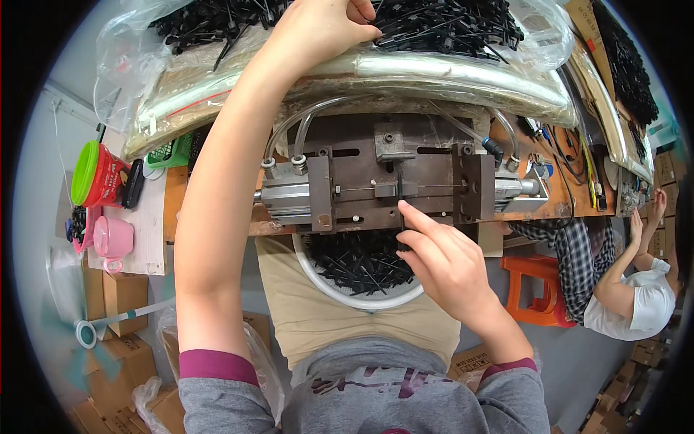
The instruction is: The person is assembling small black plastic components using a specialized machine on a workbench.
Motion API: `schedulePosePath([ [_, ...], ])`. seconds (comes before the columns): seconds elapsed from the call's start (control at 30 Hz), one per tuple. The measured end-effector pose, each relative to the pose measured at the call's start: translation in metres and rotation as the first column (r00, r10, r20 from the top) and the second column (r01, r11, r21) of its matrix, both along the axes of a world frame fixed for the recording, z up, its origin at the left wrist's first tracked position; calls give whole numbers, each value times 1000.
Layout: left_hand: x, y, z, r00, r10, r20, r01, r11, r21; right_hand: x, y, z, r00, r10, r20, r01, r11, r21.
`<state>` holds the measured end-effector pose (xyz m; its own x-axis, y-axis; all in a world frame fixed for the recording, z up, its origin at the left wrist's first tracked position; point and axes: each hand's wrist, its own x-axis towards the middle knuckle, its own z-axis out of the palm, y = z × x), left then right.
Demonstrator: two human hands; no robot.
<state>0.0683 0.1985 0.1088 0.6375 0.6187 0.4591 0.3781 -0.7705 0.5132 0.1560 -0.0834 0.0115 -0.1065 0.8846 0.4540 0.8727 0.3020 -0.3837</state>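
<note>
Up at the far edge my left hand (327,27) reaches into a heap of thin black plastic pieces with long tails (448,27). Its fingers are curled together there, partly cut off by the picture's edge, and what they pinch does not show. My right hand (447,266) is at the middle of a dark metal clamping fixture (361,206). Between its thumb and fingers is one thin black plastic piece (401,189), standing lengthwise across the small centre block. Below the fixture, a white tub (307,267) with many similar black pieces (354,260) sits by my lap.
Pneumatic cylinders (285,199) with clear hoses flank the fixture. A plastic-wrapped roll (434,72) lies in front of the heap. On the left are a pink cup (113,237) and a red tub (105,177). A co-worker (622,304) sits at right near an orange stool (531,293).
</note>
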Motion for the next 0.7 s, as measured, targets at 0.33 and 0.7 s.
schedulePosePath([
  [0.33, -44, -53, 17, 957, 7, 289, 37, 988, -148, -5, 17, 4, 971, -20, 236, 13, 999, 31],
  [0.7, -87, -106, -4, 830, -150, 538, 366, 873, -321, -10, 13, 13, 949, -74, 306, 108, 990, -94],
])
